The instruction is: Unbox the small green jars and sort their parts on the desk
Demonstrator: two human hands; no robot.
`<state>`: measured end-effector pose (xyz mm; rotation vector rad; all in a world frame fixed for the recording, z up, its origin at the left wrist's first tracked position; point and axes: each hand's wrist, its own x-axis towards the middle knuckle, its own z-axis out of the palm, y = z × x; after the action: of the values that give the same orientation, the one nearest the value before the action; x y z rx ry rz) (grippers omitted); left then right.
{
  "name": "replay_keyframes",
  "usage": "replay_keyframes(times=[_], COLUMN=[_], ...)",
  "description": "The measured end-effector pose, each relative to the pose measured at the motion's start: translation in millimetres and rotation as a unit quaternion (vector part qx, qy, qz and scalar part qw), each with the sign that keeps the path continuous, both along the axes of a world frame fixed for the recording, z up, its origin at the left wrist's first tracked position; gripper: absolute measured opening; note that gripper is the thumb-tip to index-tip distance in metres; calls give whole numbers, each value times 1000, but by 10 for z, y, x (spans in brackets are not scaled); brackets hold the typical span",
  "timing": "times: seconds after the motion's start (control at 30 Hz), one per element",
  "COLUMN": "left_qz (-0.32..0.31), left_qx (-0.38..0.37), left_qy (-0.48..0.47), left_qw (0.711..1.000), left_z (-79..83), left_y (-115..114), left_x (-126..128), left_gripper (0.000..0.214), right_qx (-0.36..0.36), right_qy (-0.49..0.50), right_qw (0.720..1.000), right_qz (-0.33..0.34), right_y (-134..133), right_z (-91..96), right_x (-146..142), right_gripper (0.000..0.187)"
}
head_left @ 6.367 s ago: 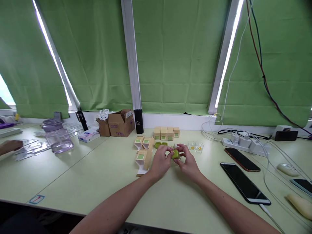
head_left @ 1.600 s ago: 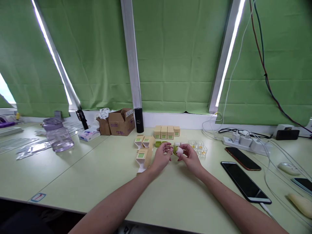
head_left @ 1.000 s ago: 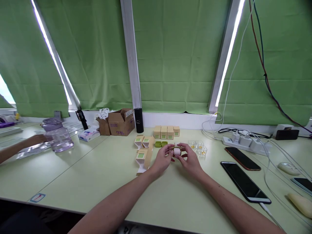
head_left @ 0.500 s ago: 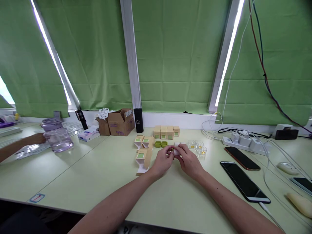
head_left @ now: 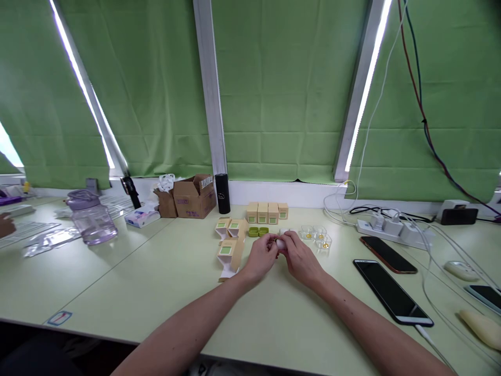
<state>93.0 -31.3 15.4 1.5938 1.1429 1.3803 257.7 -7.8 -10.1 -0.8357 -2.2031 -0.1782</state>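
Note:
My left hand (head_left: 263,257) and my right hand (head_left: 300,257) meet over the table, both closed around a small whitish piece (head_left: 281,244). Fingers hide much of it, so its kind cannot be made out. Just behind the hands, another small white item (head_left: 284,231) partly shows. Two small olive-green containers (head_left: 259,232) sit to the left of it. On the right lie clear plastic cups (head_left: 315,235) with yellow spots inside. Opened cardboard boxes (head_left: 230,248) with green labels rest left of my left hand.
Closed small boxes (head_left: 263,212) stand in a row at the back. A black cylinder (head_left: 223,194), a brown carton (head_left: 194,197) and a purple water jug (head_left: 92,219) are leftward. Phones (head_left: 392,291), cables and a power strip (head_left: 395,233) occupy the right. Someone's hand (head_left: 6,225) shows far left.
My hands stay in nearly the same place, with the whitish piece slightly shifted between my fingers. The other person's hand has drawn back to the left, away from the jug.

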Motion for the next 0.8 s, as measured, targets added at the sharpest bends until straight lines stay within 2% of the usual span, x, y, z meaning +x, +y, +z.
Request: replay_keyframes(times=[0.3,0.47,0.57,0.67,0.73,0.8], left_qz=[16,7,-1,5,-17,-42], left_qx=[-12,21,51,75,84,93], left_qy=[33,20,51,84,92,100], left_qw=[999,1000,997,994,992,990], left_z=[8,20,38,40,27,10], left_y=[6,-7,-25,-34,-33,-30], left_x=[12,-37,-114,-185,-207,-207], left_gripper=[19,17,19,36,51,53], right_qx=[-10,-16,-6,-13,-21,-23], right_qy=[14,19,12,21,26,29], right_qw=[1000,1000,1000,1000,999,998], right_qz=[-1,-2,-3,11,29,49], right_y=[-10,-15,-6,-3,-11,-26], right_z=[-10,-1,8,18,28,41], right_x=[-39,5,71,119,129,126], right_gripper=[44,42,42,44,47,52])
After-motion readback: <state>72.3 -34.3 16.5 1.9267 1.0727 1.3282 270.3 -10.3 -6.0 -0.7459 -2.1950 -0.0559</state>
